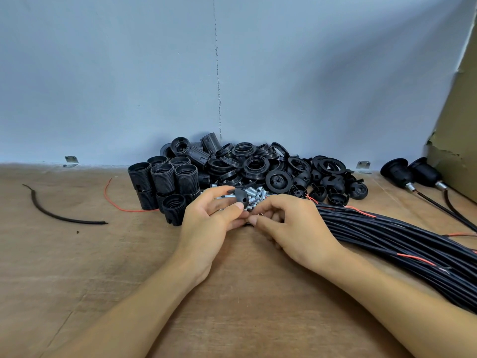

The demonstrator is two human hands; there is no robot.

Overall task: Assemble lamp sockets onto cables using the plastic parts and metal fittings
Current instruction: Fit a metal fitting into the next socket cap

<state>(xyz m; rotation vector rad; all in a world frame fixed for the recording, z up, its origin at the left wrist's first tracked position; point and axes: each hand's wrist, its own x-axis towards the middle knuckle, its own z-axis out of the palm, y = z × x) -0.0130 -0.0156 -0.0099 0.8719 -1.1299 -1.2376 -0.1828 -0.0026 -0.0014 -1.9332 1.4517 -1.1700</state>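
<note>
Left grip: grasping black socket cap. Right grip: fingers curled, hold unclear. Metal fittings just beyond both; cable bundle right of them.

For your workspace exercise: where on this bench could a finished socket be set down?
Bare bench lies near-left, below the cable offcut, and near-centre at the front edge. Crowded: the black parts pile against the wall, the cable bundle on the right.
</note>
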